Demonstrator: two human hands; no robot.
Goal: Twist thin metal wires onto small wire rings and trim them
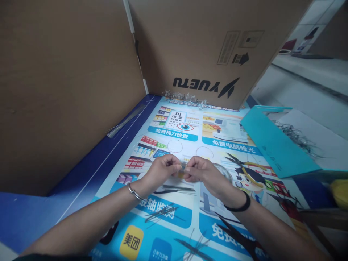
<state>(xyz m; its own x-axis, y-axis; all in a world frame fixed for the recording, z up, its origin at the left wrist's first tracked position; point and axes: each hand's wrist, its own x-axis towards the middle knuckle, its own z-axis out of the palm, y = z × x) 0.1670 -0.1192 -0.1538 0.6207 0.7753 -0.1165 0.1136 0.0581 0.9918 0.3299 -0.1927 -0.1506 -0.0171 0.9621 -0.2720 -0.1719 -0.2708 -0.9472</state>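
Note:
My left hand [166, 168] and my right hand [199, 170] meet almost fingertip to fingertip over the printed sheet [187, 145]. Each has thumb and index finger pinched on a small clear, shiny piece [183, 165] between them; its exact form is too small to tell. Just below the hands lie thin dark wires [178, 189]. More dark strands [161, 214] are scattered nearer to me, with another bunch [194, 249] at the bottom. Two faint thin rings, one at left [175, 146] and one at right [204, 152], lie beyond the hands.
Cardboard panels [190, 47] stand behind and at left, with clear tangled pieces [186, 98] at their foot. At right are yellow-handled pliers [248, 170], red-handled scissors [289, 203], dark scissors [236, 233] and a turquoise box [277, 145] holding tangled wire [295, 137].

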